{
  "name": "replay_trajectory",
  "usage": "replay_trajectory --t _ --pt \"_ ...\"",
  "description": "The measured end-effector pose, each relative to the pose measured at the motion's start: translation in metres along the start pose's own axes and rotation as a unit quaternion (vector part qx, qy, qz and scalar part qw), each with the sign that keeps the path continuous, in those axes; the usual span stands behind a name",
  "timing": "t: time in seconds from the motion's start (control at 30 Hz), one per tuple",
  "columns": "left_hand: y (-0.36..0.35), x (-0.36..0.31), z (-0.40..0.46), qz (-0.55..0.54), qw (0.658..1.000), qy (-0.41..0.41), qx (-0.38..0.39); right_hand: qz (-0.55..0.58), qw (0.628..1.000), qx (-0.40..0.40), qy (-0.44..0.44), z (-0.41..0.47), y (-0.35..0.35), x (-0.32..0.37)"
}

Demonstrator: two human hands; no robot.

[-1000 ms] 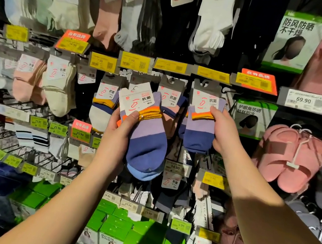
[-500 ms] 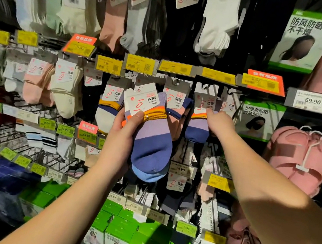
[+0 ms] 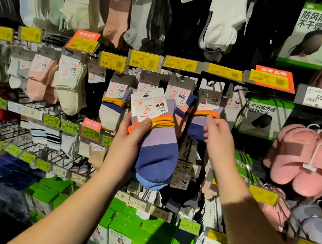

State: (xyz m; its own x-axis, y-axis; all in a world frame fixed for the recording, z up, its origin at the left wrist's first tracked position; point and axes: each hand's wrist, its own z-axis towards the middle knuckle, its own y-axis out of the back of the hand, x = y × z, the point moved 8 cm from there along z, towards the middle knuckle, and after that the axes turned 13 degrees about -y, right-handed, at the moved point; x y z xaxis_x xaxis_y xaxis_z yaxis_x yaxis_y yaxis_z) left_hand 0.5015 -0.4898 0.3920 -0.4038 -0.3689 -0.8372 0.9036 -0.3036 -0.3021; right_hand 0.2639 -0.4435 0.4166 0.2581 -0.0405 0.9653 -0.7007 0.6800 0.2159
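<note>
At the rack's centre, the left hand grips a purple-and-blue sock pair, thumb on its card label. At three o'clock, the right hand pinches a matching hanging pair; slide it level along its hook, not downward.

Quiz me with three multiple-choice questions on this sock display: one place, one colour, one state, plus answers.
1. Seen from the striped socks, the pink slippers hang: A) to the left B) to the right C) directly below.
2. The striped socks' toe is: A) light blue B) green C) white.
3. The left hand: A) hangs empty B) grips the striped socks C) rests on a shelf.
Answers: B, they hang at the display's right edge; A, a light blue tip sits below the navy band; B, its thumb is curled over them.
</note>
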Motion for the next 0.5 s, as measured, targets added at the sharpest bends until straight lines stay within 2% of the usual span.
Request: replay_trajectory --t 0.07,0.2,0.33,0.5 --pt "-0.006 0.005 -0.003 -0.001 1.0 0.002 0.008 0.038 0.996 0.073 0.02 -0.035 -0.018 0.008" --pt "-0.018 0.009 -0.006 0.012 0.999 -0.012 0.031 0.091 0.976 0.197 -0.019 -0.067 -0.044 0.004" --pt "-0.026 0.006 -0.01 0.09 0.994 -0.033 0.059 0.154 0.964 0.208 -0.057 -0.069 -0.046 0.001" --pt "-0.029 -0.009 -0.012 0.21 0.971 -0.079 0.082 0.264 0.923 0.252 -0.119 -0.069 -0.048 -0.01"
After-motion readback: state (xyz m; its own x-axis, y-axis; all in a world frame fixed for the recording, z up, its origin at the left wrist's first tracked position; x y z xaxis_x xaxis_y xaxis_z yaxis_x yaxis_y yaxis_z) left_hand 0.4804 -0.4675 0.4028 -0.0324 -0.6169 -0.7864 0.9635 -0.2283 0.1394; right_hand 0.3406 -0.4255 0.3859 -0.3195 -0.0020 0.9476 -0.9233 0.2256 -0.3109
